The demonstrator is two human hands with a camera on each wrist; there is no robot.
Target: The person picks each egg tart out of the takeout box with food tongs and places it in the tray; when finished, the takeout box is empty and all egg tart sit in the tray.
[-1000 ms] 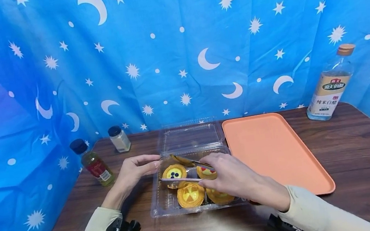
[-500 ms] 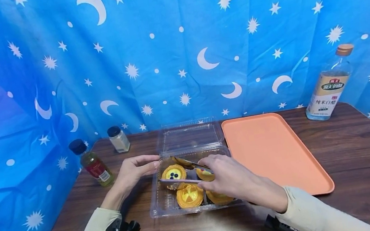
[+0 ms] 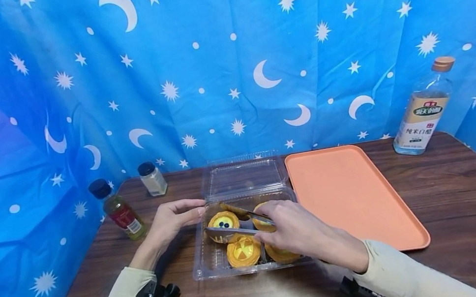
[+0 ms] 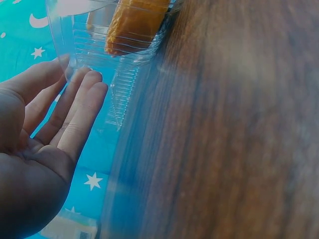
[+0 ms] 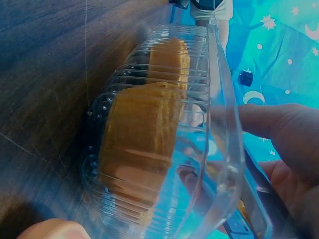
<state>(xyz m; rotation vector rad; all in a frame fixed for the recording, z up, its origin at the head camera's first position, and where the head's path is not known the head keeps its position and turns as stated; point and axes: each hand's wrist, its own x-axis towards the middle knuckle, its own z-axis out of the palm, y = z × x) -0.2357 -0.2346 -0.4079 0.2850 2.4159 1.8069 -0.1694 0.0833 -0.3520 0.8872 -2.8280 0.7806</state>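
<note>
My right hand (image 3: pixel 293 221) holds a pair of metal tongs (image 3: pixel 235 231), whose two arms reach left into a clear plastic container (image 3: pixel 205 266). The tong ends lie on either side of an egg tart (image 3: pixel 222 221) topped with blueberries at the back left. Just in front sits a tart with yellow fruit pieces (image 3: pixel 244 252); two more tarts on the right are partly covered by my right hand. My left hand (image 3: pixel 171 226) pinches the container's left rim; its fingertips (image 4: pixel 92 79) meet the rim in the left wrist view. In the right wrist view, tart sides (image 5: pixel 142 134) show through the container wall.
The container's lid (image 3: pixel 245 176) stands open at the back. To the right lies an orange tray (image 3: pixel 342 195), with a vinegar bottle (image 3: pixel 422 118) beyond it. A red-labelled bottle (image 3: pixel 124 214) and a small black-capped jar (image 3: pixel 153 179) stand at left. A starry blue curtain (image 3: pixel 211 72) hangs behind.
The near arm of the tongs has turned slightly, so its slotted end now shows flat against the blueberry tart's front side. My left hand has kept its place at the rim.
</note>
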